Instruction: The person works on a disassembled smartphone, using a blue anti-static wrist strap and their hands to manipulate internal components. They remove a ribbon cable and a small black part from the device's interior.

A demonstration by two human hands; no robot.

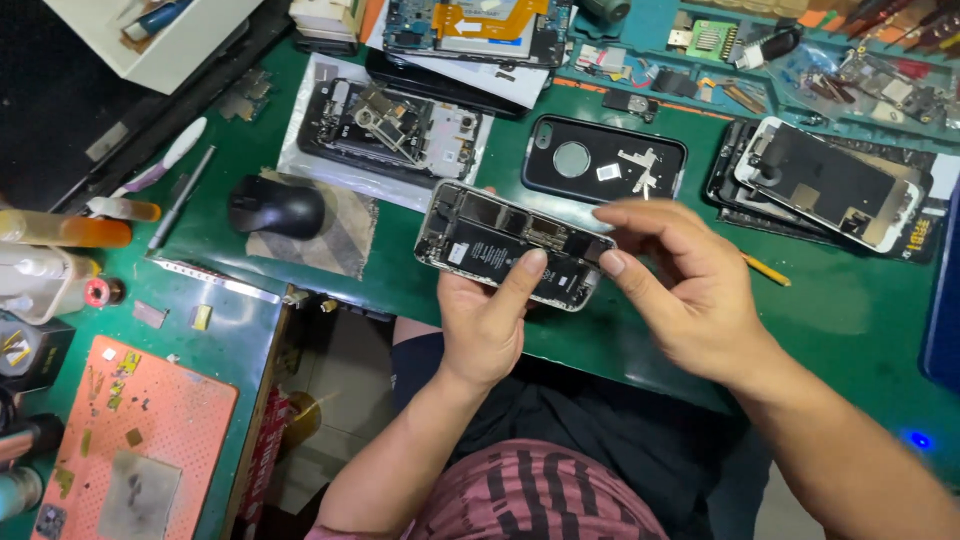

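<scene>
Above the green tabletop (830, 310), the left hand (485, 320) grips an opened phone (512, 246), thumb pressed on its battery. The right hand (680, 290) pinches at the phone's right end, probably working a small part loose; steady, delicate fingers seem needed. Whatever it pinches is too small to see.

Two bare hands, left hand (487, 318) and right hand (688, 290), no gloves, rings or watch showing. Forearms bare up to the frame edge, no sleeves in view. Short trimmed fingernails. Shirt (545, 495) is reddish-pink with black lettering or stripe pattern across the front. Dark trousers or shorts (610, 415) over the lap, fabric creased.
</scene>
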